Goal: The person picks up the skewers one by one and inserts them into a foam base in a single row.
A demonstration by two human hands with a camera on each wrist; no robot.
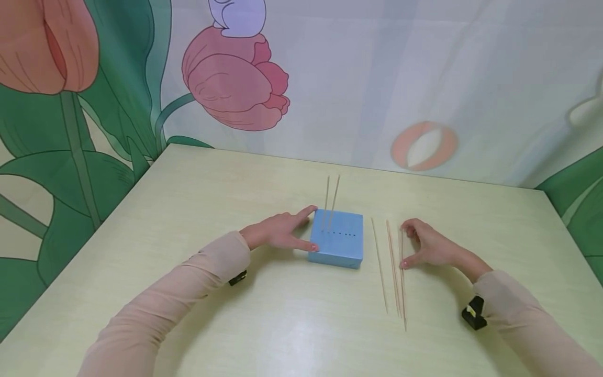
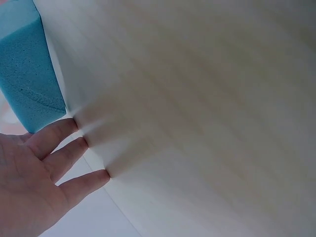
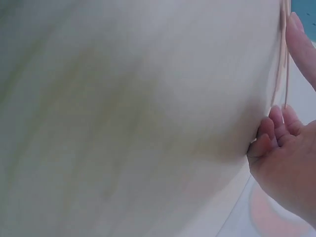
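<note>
A blue foam block point(image 1: 336, 248) lies on the table with a row of small dark holes in its top. Two thin wooden sticks point(image 1: 333, 196) stand in it, slightly tilted. At the block's left side, my left hand point(image 1: 282, 230) touches it with thumb and index finger spread; its other fingers point(image 2: 66, 158) extend over the table in the left wrist view. My right hand point(image 1: 431, 246) holds the rightmost loose wooden stick point(image 1: 403, 298) near its far end, with curled fingers and thumb. This stick point(image 3: 287, 74) runs between fingertips and thumb in the right wrist view.
More loose sticks point(image 1: 379, 264) lie roughly parallel between the block and my right hand. The pale wooden table point(image 1: 264, 324) ends at the back against a curtain point(image 1: 348, 89) printed with flowers. Both wrists carry small black devices point(image 1: 473, 313).
</note>
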